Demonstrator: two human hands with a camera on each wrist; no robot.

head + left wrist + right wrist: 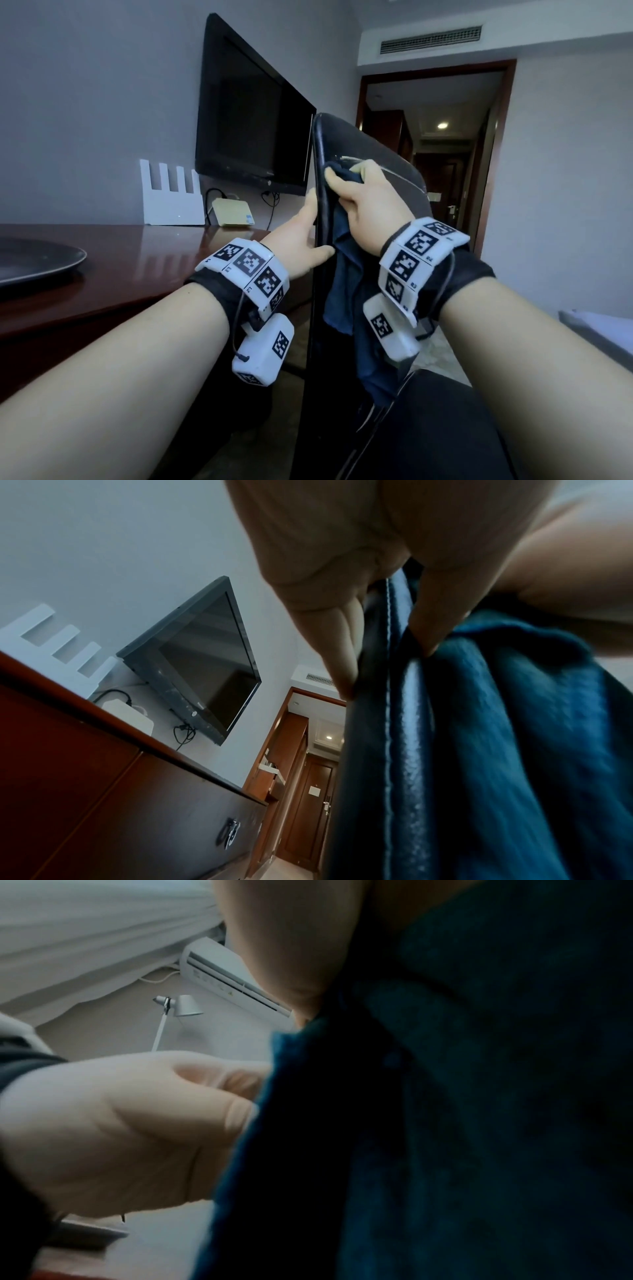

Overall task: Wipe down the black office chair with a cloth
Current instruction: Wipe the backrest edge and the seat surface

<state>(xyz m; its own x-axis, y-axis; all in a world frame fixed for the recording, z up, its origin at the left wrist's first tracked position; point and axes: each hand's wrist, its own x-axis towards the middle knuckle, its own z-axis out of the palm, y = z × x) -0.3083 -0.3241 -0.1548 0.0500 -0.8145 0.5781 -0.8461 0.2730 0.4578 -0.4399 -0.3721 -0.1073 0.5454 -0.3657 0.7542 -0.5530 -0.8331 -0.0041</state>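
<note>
The black office chair [383,144] stands in front of me with its backrest seen edge-on. My left hand [303,238] grips the backrest's near edge, thumb on my side and fingers behind; in the left wrist view the fingers [329,631] pinch the stitched black edge [377,750]. My right hand [364,197] holds a dark blue cloth [342,281] bunched against the upper backrest, and the rest of the cloth hangs down. In the right wrist view the cloth [479,1123] fills the right side, with the left hand [120,1123] beside it.
A red-brown wooden desk [137,260] stands at the left, bearing a dark plate [34,260], a white router [171,195] and a cream box [233,212]. A TV [250,116] hangs on the wall close behind the chair. A doorway [438,137] opens behind it.
</note>
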